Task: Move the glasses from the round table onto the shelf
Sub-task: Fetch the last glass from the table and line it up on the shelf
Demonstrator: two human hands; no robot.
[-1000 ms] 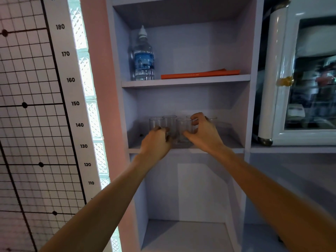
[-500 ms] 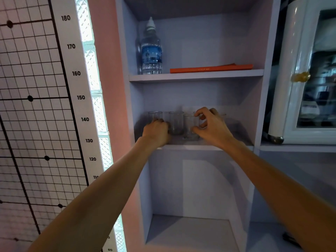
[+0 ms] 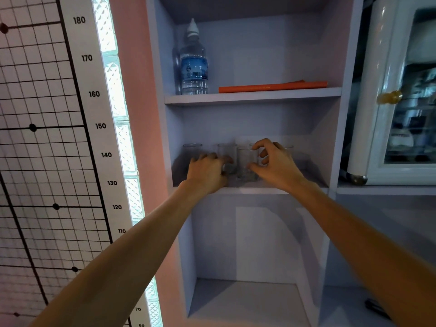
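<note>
The glasses stand on the middle shelf [image 3: 259, 190] of a pale cabinet, in a loose group near the front edge: one at the far left [image 3: 192, 151], one behind the left hand [image 3: 227, 154], one in front between the two hands [image 3: 245, 165], and at least one more behind the right hand, mostly hidden. The left hand [image 3: 207, 172] is curled with its fingers bent around something low on the shelf; it seems to be closed on a glass, but the hand covers it, so I cannot tell for sure. The right hand [image 3: 274, 161] is half spread in a claw shape, thumb low and fingers [image 3: 258, 143] high, just beside the front glass; whether the thumb touches it is not clear. These are clear, straight tumblers, so I judge them stiff, rather light, smooth and somewhat slippery, and fragile if they knock each other or fall from the edge. The best hold is around the side wall at middle height, thumb against fingers, not at the thin rim. Because they stand close together, each should be set down gently with a small gap. On the upper shelf are a water bottle [image 3: 194, 64] and a flat orange item [image 3: 272, 86].
</note>
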